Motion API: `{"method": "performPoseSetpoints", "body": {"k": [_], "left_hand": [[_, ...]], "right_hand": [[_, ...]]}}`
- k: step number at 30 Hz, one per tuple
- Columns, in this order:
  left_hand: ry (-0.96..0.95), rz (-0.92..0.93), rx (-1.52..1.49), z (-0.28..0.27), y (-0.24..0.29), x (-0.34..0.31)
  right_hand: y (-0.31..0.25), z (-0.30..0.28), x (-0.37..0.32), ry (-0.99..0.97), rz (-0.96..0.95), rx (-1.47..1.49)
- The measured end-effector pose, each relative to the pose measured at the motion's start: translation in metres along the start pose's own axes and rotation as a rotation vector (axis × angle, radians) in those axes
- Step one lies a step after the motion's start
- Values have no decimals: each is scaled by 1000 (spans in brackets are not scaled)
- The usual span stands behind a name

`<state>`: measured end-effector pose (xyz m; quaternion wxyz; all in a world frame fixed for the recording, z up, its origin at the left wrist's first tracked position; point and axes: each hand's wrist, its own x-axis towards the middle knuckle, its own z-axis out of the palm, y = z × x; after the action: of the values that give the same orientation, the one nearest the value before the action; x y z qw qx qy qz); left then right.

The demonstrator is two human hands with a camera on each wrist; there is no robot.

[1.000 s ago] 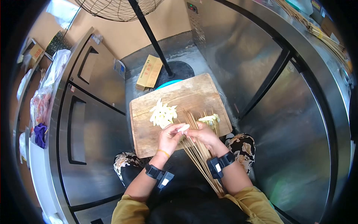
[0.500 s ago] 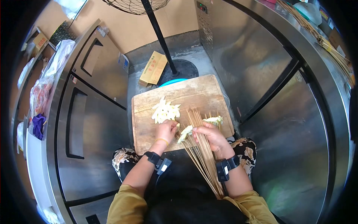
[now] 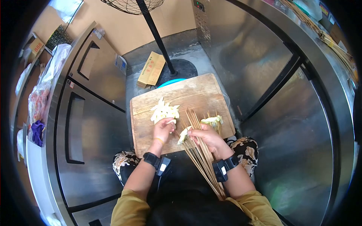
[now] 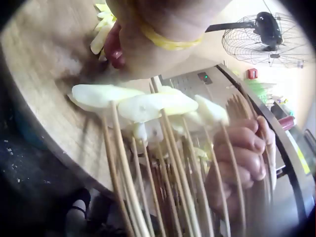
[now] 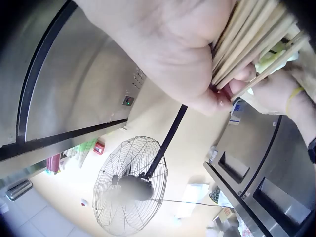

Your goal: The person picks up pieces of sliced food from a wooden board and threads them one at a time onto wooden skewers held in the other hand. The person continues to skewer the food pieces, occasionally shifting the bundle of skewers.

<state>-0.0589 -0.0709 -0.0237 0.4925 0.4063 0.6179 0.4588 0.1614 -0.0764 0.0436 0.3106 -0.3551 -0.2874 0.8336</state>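
At the edge of a pile of pale yellow-white slices, my left hand pinches one slice between thumb and fingers. My right hand grips a bundle of thin bamboo skewers, whose lower ends run back toward my body. Pale slices are threaded on skewer tips just left of the right hand. The left wrist view shows these threaded slices in a row across several skewers, with the right hand's curled fingers beside them.
Under both hands lies a wooden board. More skewers with pale pieces rest on its right part. Beyond it stand a fan base and a cardboard box. Steel cabinets flank the left; another steel unit flanks the right.
My left hand has left the slices at the right hand's skewers, moved left and forward to the pile, and now pinches a slice. The right hand keeps its grip on the skewers.
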Motion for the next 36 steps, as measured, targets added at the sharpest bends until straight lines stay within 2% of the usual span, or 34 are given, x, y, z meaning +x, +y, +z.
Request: {"method": "performPoseSetpoints", "body": {"k": [3,10,13,19,28,36], "left_hand": [[63,-100,-316,-3,33,-13],[-89,-247,-703,1,52,-21],[-74,-290,-770,10,60,-25],[-79,-242,-740,20,67,-26],[-6,-19,-557,30,66,-36],[25,-20,-470,27,66,-32]], "right_hand": [[1,2,0,-19,-3,-22],[4,3,2,-75,-23,-41],[6,3,4,-80,-24,-55],[7,1,6,-110,-39,-101],[8,3,3,-56,-56,-78],[9,3,4,-77,-48,-62]]}}
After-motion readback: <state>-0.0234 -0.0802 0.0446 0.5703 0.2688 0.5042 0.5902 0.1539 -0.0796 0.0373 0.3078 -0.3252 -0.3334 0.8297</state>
